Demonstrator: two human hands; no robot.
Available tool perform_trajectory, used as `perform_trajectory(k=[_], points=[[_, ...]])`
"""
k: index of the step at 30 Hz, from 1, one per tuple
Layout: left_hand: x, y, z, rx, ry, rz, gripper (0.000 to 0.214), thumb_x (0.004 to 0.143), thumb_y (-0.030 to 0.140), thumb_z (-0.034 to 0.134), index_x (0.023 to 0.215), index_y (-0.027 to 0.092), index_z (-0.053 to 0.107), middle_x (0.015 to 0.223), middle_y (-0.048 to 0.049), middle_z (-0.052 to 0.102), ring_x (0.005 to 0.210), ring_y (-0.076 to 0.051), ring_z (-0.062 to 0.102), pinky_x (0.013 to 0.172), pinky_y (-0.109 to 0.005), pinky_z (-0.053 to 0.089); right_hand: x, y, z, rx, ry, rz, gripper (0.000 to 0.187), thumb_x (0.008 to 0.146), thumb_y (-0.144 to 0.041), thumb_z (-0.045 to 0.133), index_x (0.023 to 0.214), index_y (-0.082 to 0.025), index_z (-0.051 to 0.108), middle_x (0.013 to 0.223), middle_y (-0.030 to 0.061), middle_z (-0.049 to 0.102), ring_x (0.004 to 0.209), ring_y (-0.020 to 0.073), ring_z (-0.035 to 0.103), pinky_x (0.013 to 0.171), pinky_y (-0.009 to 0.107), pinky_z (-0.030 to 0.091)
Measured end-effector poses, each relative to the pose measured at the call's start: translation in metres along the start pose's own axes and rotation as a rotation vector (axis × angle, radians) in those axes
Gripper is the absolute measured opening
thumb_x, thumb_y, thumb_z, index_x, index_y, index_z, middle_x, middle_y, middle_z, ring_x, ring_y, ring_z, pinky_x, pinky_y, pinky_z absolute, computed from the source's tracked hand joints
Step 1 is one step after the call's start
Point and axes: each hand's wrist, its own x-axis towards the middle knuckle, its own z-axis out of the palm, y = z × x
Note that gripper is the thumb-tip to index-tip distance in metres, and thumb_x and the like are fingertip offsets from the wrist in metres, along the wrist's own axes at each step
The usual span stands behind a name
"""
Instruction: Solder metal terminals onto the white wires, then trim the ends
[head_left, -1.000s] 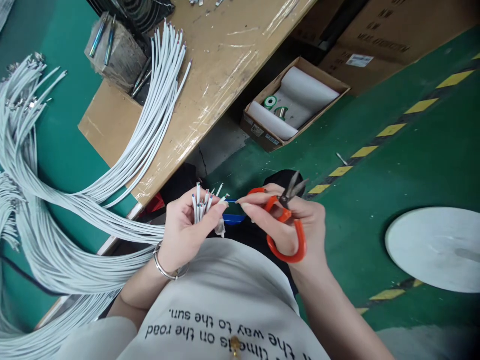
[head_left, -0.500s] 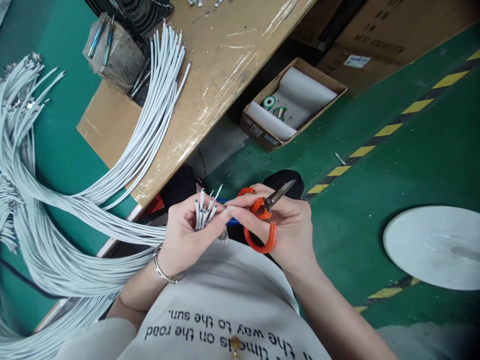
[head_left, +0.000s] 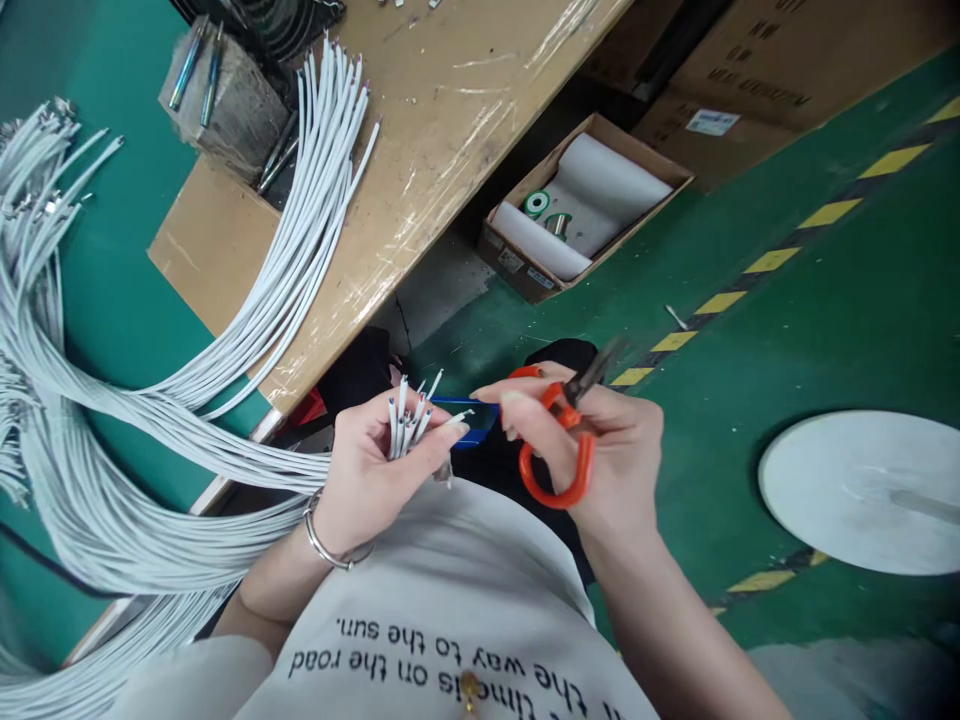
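My left hand [head_left: 386,455] is closed around the ends of several white cables [head_left: 406,428], whose cut tips stick up between thumb and fingers. One cable end lies across the thumb tip, pointing right. The cables run back left from this hand in a long bundle [head_left: 247,445] over the table edge. Orange-handled scissors [head_left: 556,440] hang in my right hand [head_left: 607,450], their dark blades pointing up and away, slightly blurred. My right thumb and forefinger are close together, apart from the left hand; whether anything is between them is hidden. Below the hands shows a blue-edged tray-like object [head_left: 472,437].
Another fan of white cables [head_left: 300,230] rests on the brown-covered table [head_left: 442,130]. A wrapped block [head_left: 225,110] holds two metallic pens or tools. An open cardboard box [head_left: 585,215] with spools stands beyond the table edge. At right is a round white stool [head_left: 862,490].
My right hand has moved right with the scissors, away from the left hand's fingertips. A cable end now shows over the left thumb. The left hand has stayed in place.
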Motion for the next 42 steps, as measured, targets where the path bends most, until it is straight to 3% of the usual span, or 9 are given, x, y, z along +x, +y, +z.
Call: perform_trajectory(k=[2, 6, 11, 13, 17, 22, 28, 36, 42], points=[[0.000, -0.002, 0.000, 0.006, 0.011, 0.009, 0.015, 0.080, 0.020, 0.086, 0.076, 0.015, 0.072, 0.057, 0.0032, 0.065, 0.047, -0.007, 0.053, 0.048, -0.018, 0.044, -0.002, 0.000, 0.003, -0.036, -0.050, -0.084, 0.013, 0.083, -0.018, 0.084, 0.074, -0.026, 0.079, 0.064, -0.0028, 0.064, 0.057, 0.0112, 0.052, 0.052, 0.028, 0.040], [0.000, -0.008, -0.002, 0.005, -0.018, 0.074, 0.010, 0.088, 0.026, 0.083, 0.084, 0.017, 0.081, 0.063, 0.0020, 0.067, 0.049, -0.006, 0.052, 0.048, -0.019, 0.044, -0.003, 0.003, 0.004, -0.069, -0.031, -0.179, 0.016, 0.080, -0.013, 0.085, 0.071, -0.023, 0.076, 0.060, -0.0039, 0.056, 0.055, 0.0105, 0.045, 0.051, 0.029, 0.035], [0.005, -0.007, -0.008, -0.017, 0.067, 0.266, 0.004, 0.090, 0.021, 0.082, 0.089, 0.021, 0.086, 0.099, -0.0046, 0.079, 0.092, -0.015, 0.074, 0.087, -0.024, 0.060, -0.003, 0.031, -0.002, -0.030, 0.174, 0.033, 0.020, 0.074, -0.019, 0.086, 0.061, -0.022, 0.070, 0.059, -0.0033, 0.054, 0.057, 0.0115, 0.045, 0.054, 0.029, 0.036], [0.006, -0.006, -0.011, -0.135, -0.006, 0.200, 0.007, 0.093, 0.023, 0.079, 0.088, 0.021, 0.085, 0.086, -0.0024, 0.077, 0.074, -0.012, 0.073, 0.073, -0.022, 0.061, 0.001, 0.052, -0.004, 0.016, 0.237, 0.174, 0.021, 0.068, -0.025, 0.089, 0.059, -0.021, 0.070, 0.057, -0.0027, 0.056, 0.056, 0.0121, 0.047, 0.053, 0.029, 0.039], [0.008, -0.008, -0.018, -0.284, -0.156, 0.044, 0.010, 0.096, 0.028, 0.076, 0.097, 0.020, 0.083, 0.068, 0.0000, 0.069, 0.053, -0.008, 0.061, 0.048, -0.017, 0.052, 0.007, 0.090, -0.013, 0.048, 0.338, 0.254, 0.022, 0.072, -0.035, 0.082, 0.061, -0.020, 0.071, 0.057, -0.0009, 0.061, 0.051, 0.0120, 0.048, 0.049, 0.028, 0.037], [0.009, -0.009, -0.016, -0.317, -0.192, -0.005, 0.011, 0.097, 0.028, 0.075, 0.100, 0.019, 0.081, 0.070, -0.0003, 0.068, 0.052, -0.007, 0.062, 0.046, -0.014, 0.046, 0.005, 0.083, -0.031, 0.006, 0.410, 0.231, 0.022, 0.074, -0.039, 0.087, 0.069, -0.021, 0.075, 0.059, -0.0024, 0.062, 0.052, 0.0115, 0.048, 0.051, 0.028, 0.038], [0.007, -0.003, -0.008, -0.349, -0.124, -0.106, 0.012, 0.089, 0.026, 0.084, 0.089, 0.016, 0.076, 0.066, 0.0021, 0.066, 0.041, 0.001, 0.038, 0.037, -0.010, 0.026, -0.003, 0.039, -0.025, -0.027, 0.254, 0.147, 0.023, 0.076, -0.034, 0.088, 0.063, -0.023, 0.073, 0.066, 0.0003, 0.066, 0.070, 0.0191, 0.064, 0.065, 0.033, 0.051], [0.004, -0.002, -0.008, -0.315, -0.129, -0.150, 0.016, 0.092, 0.033, 0.081, 0.092, 0.016, 0.080, 0.064, 0.0017, 0.065, 0.041, 0.001, 0.033, 0.037, -0.011, 0.022, -0.011, 0.015, -0.013, -0.220, -0.119, -0.117, 0.034, 0.085, -0.024, 0.082, 0.062, -0.020, 0.057, 0.060, -0.0038, 0.048, 0.054, 0.0098, 0.038, 0.049, 0.028, 0.029], [0.003, 0.002, -0.005, -0.329, -0.135, -0.112, 0.014, 0.093, 0.030, 0.080, 0.089, 0.017, 0.077, 0.062, 0.0034, 0.063, 0.041, 0.000, 0.033, 0.037, -0.012, 0.025, -0.016, 0.015, -0.011, -0.448, -0.217, -0.231, 0.046, 0.084, -0.015, 0.076, 0.058, -0.020, 0.038, 0.058, -0.0062, 0.035, 0.054, 0.0082, 0.029, 0.049, 0.028, 0.024]])
